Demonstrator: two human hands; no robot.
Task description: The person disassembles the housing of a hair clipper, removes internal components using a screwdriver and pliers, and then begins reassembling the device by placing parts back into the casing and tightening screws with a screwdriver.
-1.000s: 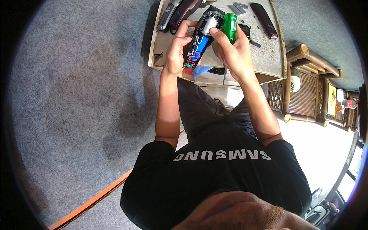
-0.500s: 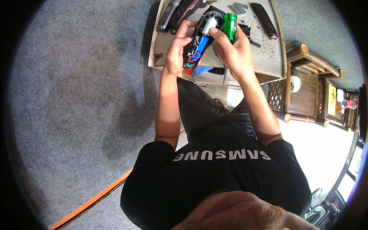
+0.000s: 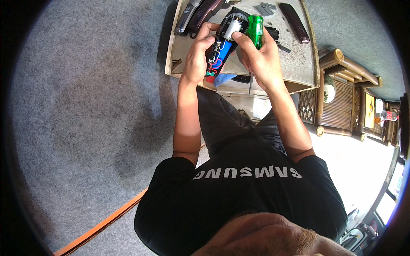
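An opened hair clipper [image 3: 222, 51] lies in my left hand [image 3: 197, 57], whose fingers wrap its left side. Its black housing bares a silver motor [image 3: 233, 29], a blue battery, red and white wires and a small green board at the lower end. My right hand [image 3: 263, 59] is closed round a screwdriver with a clear green handle [image 3: 255, 30]; the shaft [image 3: 251, 84] points down toward me. The right thumb presses on the lower end of the motor. The right fingers behind the handle are partly hidden.
Below the hands stands a small wooden table [image 3: 294, 64]. Two more clippers [image 3: 205, 18] lie at its far left, a dark maroon casing [image 3: 294, 22] at the right, and grey flat pieces [image 3: 265, 8] at the back. Black parts [image 3: 279, 40] sit beside my right hand. Bamboo furniture [image 3: 337, 102] stands right.
The clipper has turned very slightly in my left hand, and the left fingers have shifted a little. My right hand keeps its place with the screwdriver.
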